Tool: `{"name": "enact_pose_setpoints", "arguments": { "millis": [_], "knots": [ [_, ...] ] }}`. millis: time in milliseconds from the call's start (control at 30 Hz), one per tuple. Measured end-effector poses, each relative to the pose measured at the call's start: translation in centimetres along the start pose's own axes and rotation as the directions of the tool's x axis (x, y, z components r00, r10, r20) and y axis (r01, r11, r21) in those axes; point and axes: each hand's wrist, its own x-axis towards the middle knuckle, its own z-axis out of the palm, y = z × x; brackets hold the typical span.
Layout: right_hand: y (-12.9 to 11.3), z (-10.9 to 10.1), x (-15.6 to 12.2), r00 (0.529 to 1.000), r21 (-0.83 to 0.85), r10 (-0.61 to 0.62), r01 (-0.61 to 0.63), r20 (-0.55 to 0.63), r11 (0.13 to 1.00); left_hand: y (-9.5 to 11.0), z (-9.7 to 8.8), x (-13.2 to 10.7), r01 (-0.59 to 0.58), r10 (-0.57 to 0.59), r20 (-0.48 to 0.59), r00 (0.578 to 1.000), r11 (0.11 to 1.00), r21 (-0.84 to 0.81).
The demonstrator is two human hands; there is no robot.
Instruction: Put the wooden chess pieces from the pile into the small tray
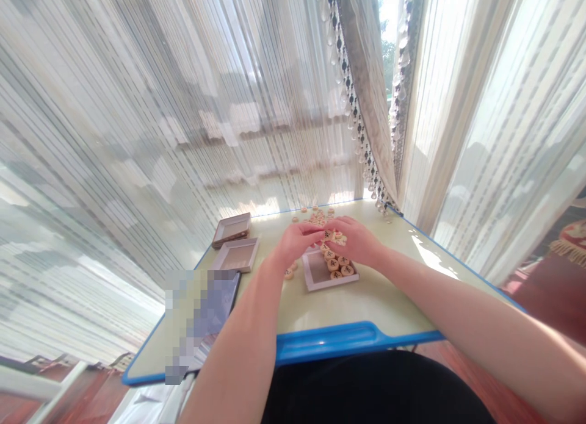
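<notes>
A shallow pale box (315,273) sits on the table in front of me, with round wooden Chinese chess pieces (333,265) laid along its right side. Over its far edge my left hand (298,241) and my right hand (354,242) come together. A Chinese chess piece (328,234) with a dark character shows between their fingertips, and both hands are closed on it. More pieces show around my right fingers, partly hidden. Past my hands lies a loose heap of pieces (317,218). A few others (289,274) rest beside the box, near my left wrist.
To the left stand an open shallow box (238,255) and a brown-edged box (232,227) behind it. A dark-edged flat object (227,293), partly blurred out, lies near my left forearm. The table (394,302) has a blue rim; string curtains (256,107) hang behind it.
</notes>
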Motion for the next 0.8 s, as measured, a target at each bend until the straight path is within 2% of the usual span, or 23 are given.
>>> {"name": "enact_pose_setpoints", "arguments": {
  "millis": [133, 333, 467, 600, 700, 800],
  "knots": [
    [0.1, -0.3, 0.1, 0.999, -0.038, 0.038, -0.039, -0.021, 0.999, 0.3, 0.0, -0.1, -0.028, 0.028, 0.007, 1.0, 0.999, 0.035],
    [-0.3, -0.9, 0.2, 1.0, -0.026, 0.001, -0.001, 0.004, 1.0, 0.4, -0.1, -0.2, 0.022, -0.021, -0.024, 0.999, 1.0, 0.015],
    [-0.7, -1.3, 0.4, 0.999, -0.092, -0.038, 0.04, 0.02, 0.995, 0.3, -0.1, -0.2, 0.022, -0.023, -0.047, 0.999, 1.0, -0.021],
    [-0.8, -1.4, 0.4, 1.0, -0.126, -0.012, 0.012, 0.007, 0.992, 0.3, 0.2, 0.0, 0.03, -0.032, -0.052, 0.998, 0.999, -0.038],
    [-1.1, -1.6, 0.3, 0.999, -0.114, 0.012, -0.006, 0.053, 0.993, 0.1, 0.3, 0.2, 0.015, -0.018, -0.137, 0.99, 1.0, -0.026],
    [-1.6, -2.2, 0.3, 0.968, -0.076, 0.01, 0.01, 0.252, 0.997, -0.1, 0.2, 0.5, 0.011, 0.002, -0.306, 0.952, 0.999, 0.042]
  ]
}}
